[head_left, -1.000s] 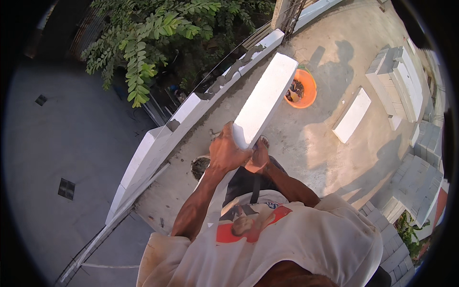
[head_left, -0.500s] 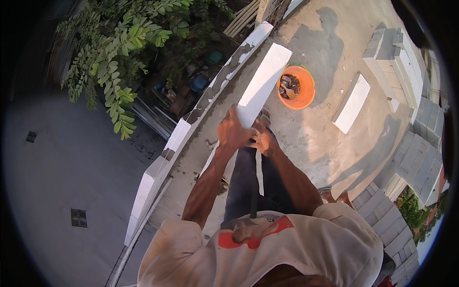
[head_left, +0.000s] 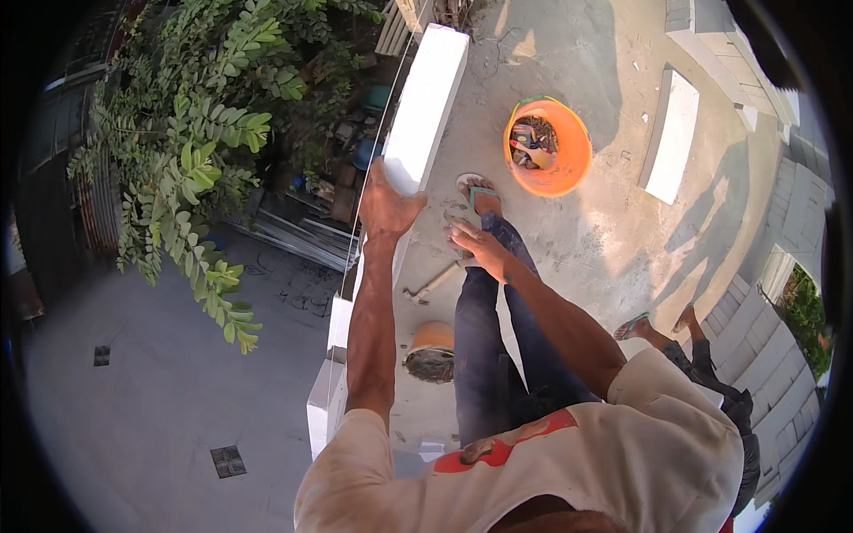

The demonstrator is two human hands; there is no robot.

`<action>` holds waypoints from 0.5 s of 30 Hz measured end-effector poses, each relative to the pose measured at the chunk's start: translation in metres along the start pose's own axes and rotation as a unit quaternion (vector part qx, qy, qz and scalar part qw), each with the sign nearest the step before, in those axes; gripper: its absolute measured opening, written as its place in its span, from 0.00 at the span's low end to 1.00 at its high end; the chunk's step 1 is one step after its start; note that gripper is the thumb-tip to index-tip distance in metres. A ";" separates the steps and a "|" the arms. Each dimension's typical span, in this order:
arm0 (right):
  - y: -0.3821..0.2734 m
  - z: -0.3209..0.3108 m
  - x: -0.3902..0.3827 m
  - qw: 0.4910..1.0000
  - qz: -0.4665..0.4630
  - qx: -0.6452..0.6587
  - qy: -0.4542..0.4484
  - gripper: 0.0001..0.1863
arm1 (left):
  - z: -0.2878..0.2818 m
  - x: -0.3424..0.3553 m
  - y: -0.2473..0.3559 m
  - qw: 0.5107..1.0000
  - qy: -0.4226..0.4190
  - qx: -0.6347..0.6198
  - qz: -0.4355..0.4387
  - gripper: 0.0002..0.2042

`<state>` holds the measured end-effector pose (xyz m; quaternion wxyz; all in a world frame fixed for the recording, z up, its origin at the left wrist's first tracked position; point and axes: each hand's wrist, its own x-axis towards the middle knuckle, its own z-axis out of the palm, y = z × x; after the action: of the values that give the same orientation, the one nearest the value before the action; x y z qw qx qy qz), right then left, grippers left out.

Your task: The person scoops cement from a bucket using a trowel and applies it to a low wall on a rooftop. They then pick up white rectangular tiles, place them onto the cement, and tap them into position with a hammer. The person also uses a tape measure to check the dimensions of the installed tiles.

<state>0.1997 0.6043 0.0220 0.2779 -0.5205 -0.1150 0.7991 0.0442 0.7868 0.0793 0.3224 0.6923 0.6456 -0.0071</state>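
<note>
My left hand (head_left: 388,202) grips the near end of a long white block (head_left: 428,84), which lies lengthwise along the low wall (head_left: 322,413) on my left, beside a taut string. My right hand (head_left: 476,243) is just right of the block, off it, fingers outstretched and holding nothing. A hammer (head_left: 434,284) lies on the concrete below my hands, with a small orange bucket of grey mortar (head_left: 430,362) nearer me. A larger orange bucket (head_left: 571,151) with assorted bits in it stands beyond my right hand.
Another white block (head_left: 670,133) lies on the sunlit floor, with stacked blocks (head_left: 720,53) along the right. Another person's legs (head_left: 668,346) show at the lower right. Left of the wall are a leafy branch (head_left: 209,169) and a lower concrete surface (head_left: 160,373).
The block has moved left from above the floor to over the wall. My right hand has let go of it and pulled away. More of the person at the right has come into view.
</note>
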 end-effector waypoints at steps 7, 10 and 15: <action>0.088 -0.058 -0.116 0.983 0.000 -0.178 0.044 0.41 | -0.002 0.044 -0.021 0.999 0.022 0.036 -0.020 0.45; 0.091 -0.063 -0.133 0.964 -0.027 -0.263 0.030 0.39 | 0.003 0.050 -0.036 0.998 0.034 0.052 -0.027 0.45; 0.089 -0.062 -0.132 0.952 -0.044 -0.302 0.021 0.38 | 0.011 0.045 -0.051 0.996 0.057 0.065 -0.008 0.45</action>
<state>0.2668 0.4505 0.0549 0.1450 -0.5912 -0.3683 0.7027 0.0106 0.8198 0.0290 0.2391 0.7061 0.6664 -0.0123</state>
